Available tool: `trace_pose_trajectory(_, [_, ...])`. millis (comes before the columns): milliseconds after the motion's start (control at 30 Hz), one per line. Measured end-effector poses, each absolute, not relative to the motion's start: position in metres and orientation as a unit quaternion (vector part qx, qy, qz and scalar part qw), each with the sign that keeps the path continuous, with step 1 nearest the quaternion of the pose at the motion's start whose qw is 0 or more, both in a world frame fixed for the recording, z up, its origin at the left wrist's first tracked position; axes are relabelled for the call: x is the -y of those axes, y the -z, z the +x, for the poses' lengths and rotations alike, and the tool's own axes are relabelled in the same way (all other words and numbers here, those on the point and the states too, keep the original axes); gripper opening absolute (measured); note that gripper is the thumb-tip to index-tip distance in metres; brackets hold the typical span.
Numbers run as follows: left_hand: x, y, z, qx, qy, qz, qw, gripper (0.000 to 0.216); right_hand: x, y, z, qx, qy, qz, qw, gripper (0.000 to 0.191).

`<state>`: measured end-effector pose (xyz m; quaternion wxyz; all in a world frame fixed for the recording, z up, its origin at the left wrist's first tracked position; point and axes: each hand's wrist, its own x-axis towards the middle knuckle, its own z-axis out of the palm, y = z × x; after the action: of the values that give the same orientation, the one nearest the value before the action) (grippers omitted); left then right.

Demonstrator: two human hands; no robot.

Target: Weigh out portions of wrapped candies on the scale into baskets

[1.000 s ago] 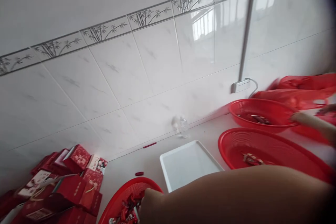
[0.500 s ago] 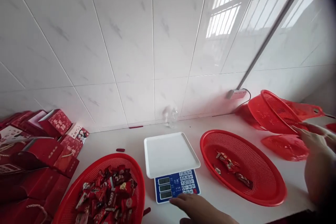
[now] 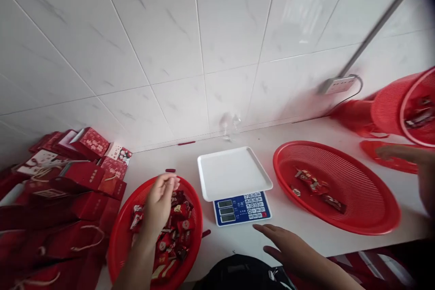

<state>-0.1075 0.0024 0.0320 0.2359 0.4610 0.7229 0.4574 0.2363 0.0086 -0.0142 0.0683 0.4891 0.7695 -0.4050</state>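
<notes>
My left hand (image 3: 159,201) is over the left red basket (image 3: 113,240), its fingers curled together; whether anything is between them is hidden. Below it, the basket holds many wrapped candies (image 3: 185,225), mostly red. My right hand (image 3: 288,247) hangs in front of the scale, palm down, fingers stretched out and thumb apart, holding nothing. The digital scale (image 3: 242,208) has a blue keypad and displays. On top sits its white tray (image 3: 234,172), with nothing lying on it. To the right, an oval red basket (image 3: 370,195) contains several wrapped candies (image 3: 314,183).
Another person's hand (image 3: 404,154) reaches in at the right, near a tilted red basket (image 3: 387,108) with candies inside. Red gift boxes (image 3: 81,176) crowd the left side. A power strip (image 3: 340,84) and a clear bottle (image 3: 236,122) are by the tiled wall.
My left hand has come into view over the left basket. My right hand remains open near the scale. The far-right basket has tilted, showing candies inside, and the camera view has shifted.
</notes>
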Motion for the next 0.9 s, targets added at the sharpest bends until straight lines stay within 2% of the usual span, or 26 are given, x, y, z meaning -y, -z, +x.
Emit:
trace_pose_trajectory(100, [0.007, 0.028, -0.122, -0.802, -0.221, 0.464, 0.305, 0.038, -0.005, 0.028, 0.239, -0.768, 0.403, 0.486, 0.106, 0.055])
trace_pose_trajectory(200, [0.021, 0.085, -0.123, -0.831, -0.014, 0.474, 0.292, 0.074, -0.004, 0.033, 0.233, -0.768, 0.411, 0.476, 0.12, 0.054])
trace_pose_trajectory(267, [0.028, 0.105, -0.116, -0.828, 0.071, 0.486, 0.271, 0.09, -0.006, 0.034, 0.226, -0.772, 0.412, 0.468, 0.121, 0.054])
trace_pose_trajectory(333, [0.033, 0.11, -0.107, -0.808, 0.099, 0.512, 0.275, 0.089, -0.009, 0.033, 0.217, -0.779, 0.41, 0.459, 0.122, 0.055])
trace_pose_trajectory(467, [0.042, 0.111, -0.1, -0.769, 0.085, 0.555, 0.305, 0.074, -0.013, 0.033, 0.203, -0.796, 0.407, 0.428, 0.13, 0.058])
trace_pose_trajectory(567, [0.045, 0.118, -0.105, -0.774, 0.027, 0.554, 0.307, 0.069, -0.014, 0.029, 0.195, -0.803, 0.411, 0.41, 0.137, 0.058])
trace_pose_trajectory(700, [0.038, 0.116, -0.121, -0.781, -0.194, 0.479, 0.35, 0.052, -0.016, 0.02, 0.193, -0.802, 0.413, 0.411, 0.134, 0.056])
trace_pose_trajectory(800, [0.032, 0.101, -0.134, -0.78, -0.356, 0.313, 0.408, 0.04, -0.017, 0.022, 0.197, -0.791, 0.42, 0.429, 0.117, 0.055])
trace_pose_trajectory(900, [0.031, 0.079, -0.137, -0.742, -0.463, 0.139, 0.465, 0.025, -0.016, 0.031, 0.202, -0.781, 0.436, 0.437, 0.098, 0.053])
